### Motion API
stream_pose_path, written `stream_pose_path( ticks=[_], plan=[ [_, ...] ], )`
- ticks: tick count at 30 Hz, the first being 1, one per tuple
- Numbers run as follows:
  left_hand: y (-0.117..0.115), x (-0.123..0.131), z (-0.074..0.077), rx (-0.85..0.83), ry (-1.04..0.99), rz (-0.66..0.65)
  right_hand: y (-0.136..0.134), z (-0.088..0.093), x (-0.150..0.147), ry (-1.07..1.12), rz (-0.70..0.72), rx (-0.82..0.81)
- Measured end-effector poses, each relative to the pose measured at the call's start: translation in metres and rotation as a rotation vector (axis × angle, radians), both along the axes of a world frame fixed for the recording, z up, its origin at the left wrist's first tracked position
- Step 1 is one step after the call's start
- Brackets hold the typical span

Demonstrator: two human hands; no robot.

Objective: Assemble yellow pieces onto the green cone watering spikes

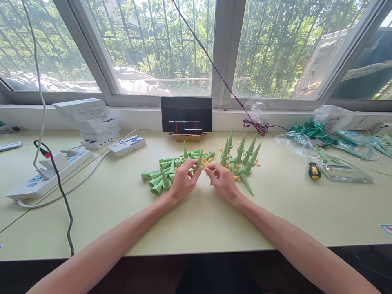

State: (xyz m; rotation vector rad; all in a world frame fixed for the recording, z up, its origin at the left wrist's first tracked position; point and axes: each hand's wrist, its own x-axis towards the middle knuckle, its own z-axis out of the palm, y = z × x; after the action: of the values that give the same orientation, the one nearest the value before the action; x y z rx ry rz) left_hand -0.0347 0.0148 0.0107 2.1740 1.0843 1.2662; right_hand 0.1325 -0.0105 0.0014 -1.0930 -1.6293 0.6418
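Observation:
My left hand is closed around a pointed green plastic spike, its tip facing up. Close by on the right, my right hand pinches what looks like a small yellow plastic piece, mostly covered by the fingertips. Behind the fingers lie more small yellow parts. Green ribbed tubes and a few cones are heaped beside my left hand. Past my right hand, several green spikes with yellow pieces fitted stand point up, and one spike lies tilted toward me.
A phone leans before a dark tablet at the back. White boxes, a smaller box and a power strip with cables occupy the left. A yellow-black screwdriver and bagged items lie right.

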Motion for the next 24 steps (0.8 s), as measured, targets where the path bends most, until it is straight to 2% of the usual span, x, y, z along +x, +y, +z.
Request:
stream_pose_path(
  ticks=[17,24],
  plan=[
    [0.0034,-0.0003,-0.0068,0.093,0.037,0.037,0.0001,-0.0011,-0.0003,-0.047,0.025,-0.109],
    [0.0035,-0.0010,-0.0062,0.068,0.032,0.051,0.0014,-0.0047,-0.0017,-0.137,0.008,-0.047]
  ],
)
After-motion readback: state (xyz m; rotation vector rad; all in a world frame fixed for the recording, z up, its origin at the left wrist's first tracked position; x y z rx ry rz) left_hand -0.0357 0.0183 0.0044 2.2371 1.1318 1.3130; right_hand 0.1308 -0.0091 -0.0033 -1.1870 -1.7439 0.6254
